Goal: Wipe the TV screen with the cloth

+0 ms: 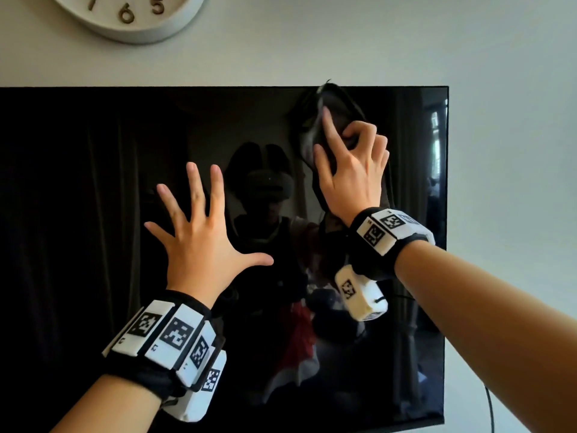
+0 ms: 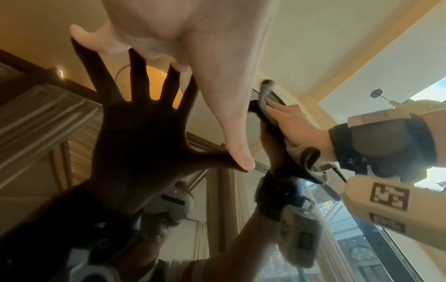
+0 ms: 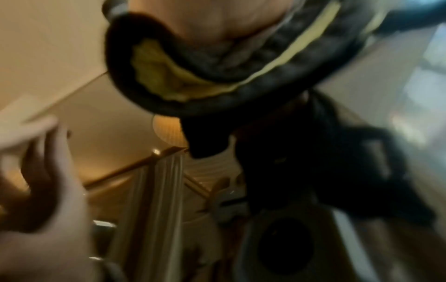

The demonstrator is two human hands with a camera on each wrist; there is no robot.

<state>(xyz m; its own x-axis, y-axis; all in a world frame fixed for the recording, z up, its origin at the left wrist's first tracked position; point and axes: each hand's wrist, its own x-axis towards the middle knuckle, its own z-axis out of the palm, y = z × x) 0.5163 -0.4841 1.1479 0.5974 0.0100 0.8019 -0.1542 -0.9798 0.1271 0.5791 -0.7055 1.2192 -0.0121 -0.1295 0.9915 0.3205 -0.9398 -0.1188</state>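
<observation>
The TV screen (image 1: 93, 214) hangs on the wall, dark and glossy enough to mirror the room. Near its top edge, right of centre, the cloth (image 1: 315, 132) sits bunched against the glass under the right hand (image 1: 349, 170), whose fingers curl into the dark fabric and press it to the panel. The left hand (image 1: 199, 239) lies flat on the screen lower down and to the left, fingers spread wide and holding nothing; the left wrist view shows its fingertips meeting their own reflection.

That bare palm looks the likeliest trouble: skin on glass will probably leave smears on a patch that then needs wiping again. Leaning weight through it could also flex the panel or strain the mount. The cloth is wadded, so a fold may slip loose, or fingertips may drag past its edge onto the screen. The clock (image 1: 131, 14) above seems safely apart.
</observation>
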